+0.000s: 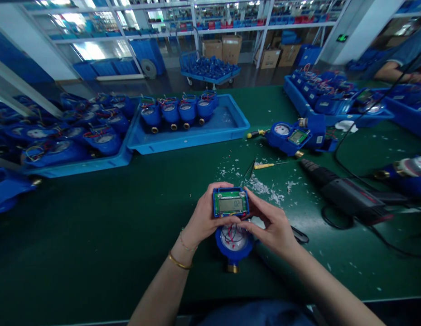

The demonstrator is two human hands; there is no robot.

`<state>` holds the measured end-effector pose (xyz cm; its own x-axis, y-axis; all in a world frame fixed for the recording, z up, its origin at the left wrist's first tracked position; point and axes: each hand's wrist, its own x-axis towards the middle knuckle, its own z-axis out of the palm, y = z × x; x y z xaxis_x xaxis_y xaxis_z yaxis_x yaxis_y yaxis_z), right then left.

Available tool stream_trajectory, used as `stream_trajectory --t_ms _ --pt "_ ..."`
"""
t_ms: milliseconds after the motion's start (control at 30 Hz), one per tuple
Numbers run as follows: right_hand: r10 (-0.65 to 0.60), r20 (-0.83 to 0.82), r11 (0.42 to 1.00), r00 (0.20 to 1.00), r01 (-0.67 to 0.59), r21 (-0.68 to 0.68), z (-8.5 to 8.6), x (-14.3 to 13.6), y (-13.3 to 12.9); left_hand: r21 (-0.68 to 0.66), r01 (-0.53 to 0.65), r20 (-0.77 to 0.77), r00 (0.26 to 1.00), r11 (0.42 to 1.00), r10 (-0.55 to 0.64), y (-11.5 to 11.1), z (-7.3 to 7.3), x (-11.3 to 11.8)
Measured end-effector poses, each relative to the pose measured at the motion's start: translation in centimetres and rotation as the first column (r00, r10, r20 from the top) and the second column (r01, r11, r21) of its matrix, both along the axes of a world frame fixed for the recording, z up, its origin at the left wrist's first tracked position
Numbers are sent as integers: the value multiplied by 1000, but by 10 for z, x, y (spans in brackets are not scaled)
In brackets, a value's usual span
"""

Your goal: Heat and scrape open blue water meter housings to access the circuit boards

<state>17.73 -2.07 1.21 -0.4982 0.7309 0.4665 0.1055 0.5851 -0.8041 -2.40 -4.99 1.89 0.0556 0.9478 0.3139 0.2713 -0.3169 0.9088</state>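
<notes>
Between my two hands sits a display module (pixel 230 204), a green circuit board with a lit LCD in a blue frame. My left hand (pixel 207 209) grips its left side, thumb along the lower edge. On the opposite side, my right hand (pixel 269 220) closes on the right edge, with the thumb near the wires below. Under the module a round blue water meter (pixel 233 242) rests on the green table, its brass fitting toward me. Red and dark wires lie over its clear dial, and my hands partly cover its upper part.
A heat gun (pixel 342 190) lies to the right with its cable. Ahead are a yellow screwdriver (pixel 264 166), tweezers (pixel 251 170) and white scraps (pixel 264 188). Another meter (pixel 281 131) stands beyond. Blue trays (pixel 190 142) hold several meters. A person's arm (pixel 390 71) shows far right.
</notes>
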Motion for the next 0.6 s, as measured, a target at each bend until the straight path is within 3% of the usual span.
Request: stream_trajectory --t_ms 67,133,200,267,333,433,467,600 --pt "-118 27 993 993 118 -18 5 -1 -11 26 -42 17 999 999 42 0 -3 3" --pt "-308 54 951 950 306 45 11 -2 -24 55 -73 28 997 996 72 -1 -6 6" --pt "-404 86 913 911 395 101 17 -2 -35 86 -78 29 997 993 76 -1 -9 9" --pt "-393 125 919 911 393 28 21 -4 -40 126 -75 20 997 989 73 0 -12 11" --pt "-354 92 899 931 366 -242 22 -5 -39 167 -80 1 997 983 81 0 -14 11" --pt "-329 -3 767 944 265 -584 22 -8 -33 198 -86 -30 995 977 93 0 -17 11" --pt "-320 -26 742 947 234 -628 21 -9 -31 199 -88 -36 995 976 97 0 -17 11" --pt "-287 -72 732 955 170 -660 22 -7 -29 196 -103 -43 993 975 114 0 -16 12"
